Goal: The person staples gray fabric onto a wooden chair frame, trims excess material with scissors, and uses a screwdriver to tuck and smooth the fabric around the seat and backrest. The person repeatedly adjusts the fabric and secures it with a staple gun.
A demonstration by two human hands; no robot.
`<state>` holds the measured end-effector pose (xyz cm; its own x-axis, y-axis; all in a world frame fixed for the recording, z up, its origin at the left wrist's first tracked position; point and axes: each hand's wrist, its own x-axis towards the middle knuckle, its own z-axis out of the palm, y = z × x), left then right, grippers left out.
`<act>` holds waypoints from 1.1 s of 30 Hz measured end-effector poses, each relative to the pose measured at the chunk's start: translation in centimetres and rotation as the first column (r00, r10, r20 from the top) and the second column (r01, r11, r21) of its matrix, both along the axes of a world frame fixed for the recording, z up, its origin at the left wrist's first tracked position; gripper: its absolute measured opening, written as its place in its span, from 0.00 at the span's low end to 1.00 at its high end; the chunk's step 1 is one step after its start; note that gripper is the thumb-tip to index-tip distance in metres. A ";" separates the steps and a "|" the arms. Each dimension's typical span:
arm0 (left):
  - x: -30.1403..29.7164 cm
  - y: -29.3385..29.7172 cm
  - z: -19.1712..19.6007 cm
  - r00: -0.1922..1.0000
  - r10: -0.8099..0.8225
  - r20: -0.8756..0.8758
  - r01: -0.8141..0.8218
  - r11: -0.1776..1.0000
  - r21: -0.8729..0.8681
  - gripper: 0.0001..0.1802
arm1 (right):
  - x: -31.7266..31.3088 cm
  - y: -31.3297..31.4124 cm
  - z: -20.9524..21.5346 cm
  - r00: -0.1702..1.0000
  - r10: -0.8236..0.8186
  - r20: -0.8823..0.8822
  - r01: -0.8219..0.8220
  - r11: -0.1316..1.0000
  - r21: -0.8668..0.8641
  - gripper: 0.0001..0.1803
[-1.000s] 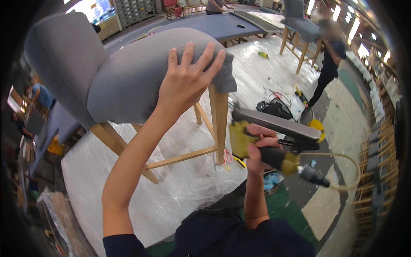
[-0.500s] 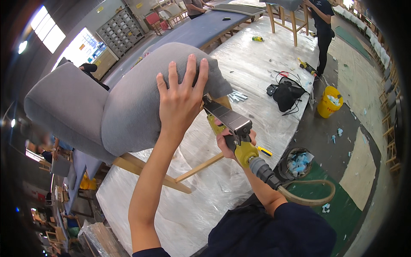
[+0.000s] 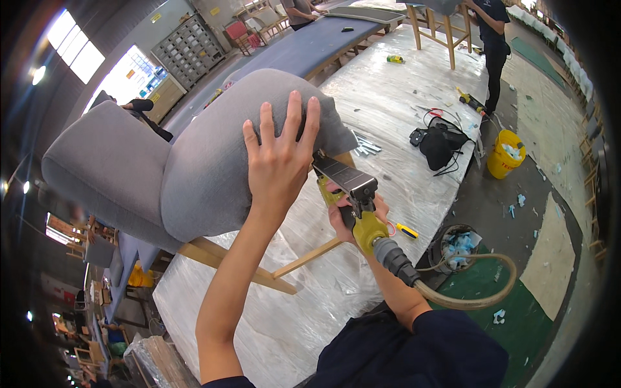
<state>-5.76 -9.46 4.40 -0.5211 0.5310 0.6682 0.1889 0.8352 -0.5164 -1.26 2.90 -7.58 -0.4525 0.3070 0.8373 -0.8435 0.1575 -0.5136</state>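
Observation:
A chair padded in grey fabric [image 3: 207, 145] lies tipped over on the plastic-covered table [image 3: 323, 284], its wooden legs [image 3: 242, 265] pointing toward me. My left hand [image 3: 283, 152] rests on the cushion with its fingers spread. In my right hand [image 3: 354, 213] is a yellow-green pneumatic staple gun [image 3: 370, 231], gripped by its handle. The gun's nose meets the underside edge of the seat, just right of my left hand; the exact contact point is hidden. From its grey coupling a tan air hose [image 3: 466, 301] loops off to the right.
Metal staple strips [image 3: 367, 145], a yellow-handled screwdriver [image 3: 407, 230] and a black bag [image 3: 435, 145] lie on the table. Beyond its right edge stand a yellow bucket [image 3: 501, 165] and a scrap-filled bin [image 3: 458, 249]. A co-worker [image 3: 495, 52] handles another chair at the far right.
The whole view has shifted slightly, so the scene sits a little lower and to the right. My hands keep the same places on the chair and staple gun.

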 end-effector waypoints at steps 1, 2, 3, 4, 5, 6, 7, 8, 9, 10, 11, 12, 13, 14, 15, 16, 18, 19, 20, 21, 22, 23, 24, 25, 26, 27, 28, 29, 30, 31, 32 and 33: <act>-0.1 -0.1 0.0 1.000 0.008 -0.014 -0.008 1.000 -0.004 0.52 | -0.3 -0.3 -0.7 0.999 0.038 0.029 -0.037 0.998 -0.042 0.08; 0.0 0.1 -0.1 1.000 0.012 -0.021 -0.012 1.000 -0.002 0.51 | -0.6 -0.6 -1.9 0.995 0.072 0.064 -0.067 0.995 -0.078 0.08; 0.0 0.3 0.0 1.000 -0.009 -0.010 0.009 1.000 0.003 0.49 | -0.7 -0.7 -3.1 0.989 0.107 0.098 -0.095 0.989 -0.117 0.08; 0.1 0.0 0.3 1.000 -0.014 -0.006 0.014 1.000 0.017 0.47 | -0.8 -0.8 -2.6 0.995 0.098 0.032 -0.094 0.989 -0.117 0.08; 0.3 -0.2 0.5 1.000 -0.019 -0.002 0.019 0.999 0.030 0.45 | -1.2 -1.1 -1.9 0.995 0.090 -0.035 -0.094 0.988 -0.119 0.09; 0.6 -0.5 0.5 1.000 -0.022 -0.009 0.022 1.000 0.016 0.43 | -1.2 -1.2 -1.4 0.991 0.083 -0.103 -0.096 0.988 -0.124 0.11; 1.0 -0.9 0.4 1.000 -0.022 -0.018 0.022 1.000 0.017 0.42 | 0.0 -0.7 -1.4 0.991 0.093 0.097 -0.088 0.994 -0.058 0.13; 1.2 -1.0 0.2 0.999 -0.034 -0.030 0.035 0.999 0.019 0.41 | 0.4 -0.2 -1.9 0.986 0.085 0.146 -0.080 0.996 -0.037 0.12; 2.1 -1.3 -0.2 0.999 -0.005 -0.045 0.006 1.000 0.024 0.40 | 1.2 0.8 -3.1 0.981 0.087 0.176 -0.082 0.996 -0.035 0.12; 3.4 -1.5 -0.9 0.997 0.010 -0.076 -0.007 0.999 0.037 0.39 | 2.0 2.8 -4.9 0.978 0.079 0.192 -0.073 0.996 -0.041 0.12; 4.3 -2.0 -2.1 0.994 0.025 -0.104 -0.020 0.999 0.049 0.38 | 2.9 5.2 -7.4 0.973 0.071 0.217 -0.063 0.997 -0.047 0.12; 5.5 -3.3 -3.4 0.981 0.078 -0.176 -0.061 0.993 0.099 0.34 | 3.9 7.9 -9.8 0.967 0.063 0.248 -0.050 0.997 -0.058 0.13; 7.1 -5.0 -4.7 0.962 0.136 -0.236 -0.104 0.984 0.144 0.31 | 5.1 10.7 -11.8 0.959 0.055 0.279 -0.035 0.997 -0.076 0.14; 8.5 -6.5 -6.1 0.943 0.145 -0.299 -0.089 0.977 0.193 0.27 | 6.2 13.5 -13.6 0.948 0.035 0.315 -0.007 0.996 -0.091 0.15; 9.8 -8.3 -7.2 0.921 0.154 -0.357 -0.073 0.971 0.229 0.23 | 7.4 16.0 -15.2 0.934 0.016 0.358 0.027 0.993 -0.114 0.16; 11.0 -10.4 -8.4 0.885 0.143 -0.443 -0.087 0.986 0.146 0.16 | 8.4 18.2 -16.2 0.909 -0.011 0.416 0.068 0.990 -0.123 0.18; 12.2 -13.2 -11.4 0.832 0.051 -0.553 -0.049 0.999 0.020 0.14 | 10.5 21.6 -15.1 0.584 -0.117 0.803 0.217 0.976 -0.016 0.18; 13.1 -13.1 -11.9 0.823 0.030 -0.567 -0.037 0.999 -0.001 0.15 | 11.0 22.5 -13.8 0.460 -0.207 0.863 0.249 0.964 0.098 0.19; 12.8 -12.7 -12.6 0.805 0.003 -0.594 -0.010 1.000 -0.009 0.16 | 12.1 24.7 -16.1 0.386 -0.197 0.901 0.306 0.949 0.077 0.18; 12.4 -13.0 -12.8 0.804 0.020 -0.595 -0.026 1.000 -0.002 0.17 | 12.9 27.8 -20.3 0.326 -0.173 0.929 0.352 0.934 0.051 0.18; 12.2 -13.5 -13.2 0.809 0.044 -0.586 -0.054 0.999 0.001 0.18 | 13.8 30.2 -22.9 0.259 -0.139 0.956 0.390 0.921 0.029 0.17; 12.7 -13.8 -13.4 0.815 0.082 -0.574 -0.105 0.994 -0.006 0.19 | 14.2 30.7 -22.5 0.126 0.111 0.986 0.399 0.904 -0.153 0.16; 12.0 -13.0 -13.1 0.794 0.089 -0.601 -0.090 0.996 0.028 0.21 | 14.6 32.6 -25.2 0.052 0.208 0.977 0.491 0.846 -0.206 0.18; 11.0 -12.5 -12.4 0.773 0.097 -0.627 -0.088 0.995 0.045 0.23 | 14.1 32.6 -26.0 0.170 0.410 0.896 0.523 0.734 -0.434 0.19; 10.5 -12.1 -12.0 0.758 0.089 -0.646 -0.075 0.996 0.049 0.25 | 14.0 31.9 -26.8 0.286 0.584 0.759 0.541 0.555 -0.631 0.21; 11.1 -12.5 -13.0 0.777 0.142 -0.614 -0.137 0.989 0.056 0.34 | 12.4 32.1 -27.5 0.322 0.653 0.685 0.545 0.464 -0.698 0.21; 11.3 -12.3 -12.5 0.752 0.104 -0.650 -0.107 0.994 0.034 0.35 | 10.6 32.0 -28.5 0.354 0.717 0.601 0.553 0.358 -0.752 0.21; 10.8 -11.7 -12.0 0.731 0.065 -0.679 -0.071 0.997 0.019 0.36 | 8.6 32.6 -30.0 0.330 0.774 0.541 0.511 0.335 -0.792 0.25; 10.8 -11.2 -11.7 0.710 0.035 -0.703 -0.049 0.999 0.001 0.37 | 5.9 32.0 -30.1 0.182 0.685 0.706 0.746 0.371 -0.553 0.31; 10.7 -10.7 -11.6 0.698 0.019 -0.716 -0.037 0.999 -0.010 0.39 | 3.6 32.8 -31.9 0.155 0.723 0.673 0.725 0.380 -0.575 0.35; 10.3 -10.3 -12.0 0.707 0.059 -0.704 -0.028 0.998 0.056 0.40 | 0.8 33.6 -34.3 0.097 0.714 0.694 0.808 0.351 -0.474 0.33; 10.2 -10.1 -12.6 0.718 0.107 -0.688 -0.026 0.992 0.126 0.41 | -1.5 35.2 -37.6 0.115 0.754 0.646 0.753 0.359 -0.552 0.33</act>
<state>4.41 -19.60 -8.24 0.0773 0.4224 0.9031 -0.2458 0.8859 -0.3933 -2.75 38.13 -45.21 -0.3639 0.2292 -0.9028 0.3546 -0.8622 -0.3619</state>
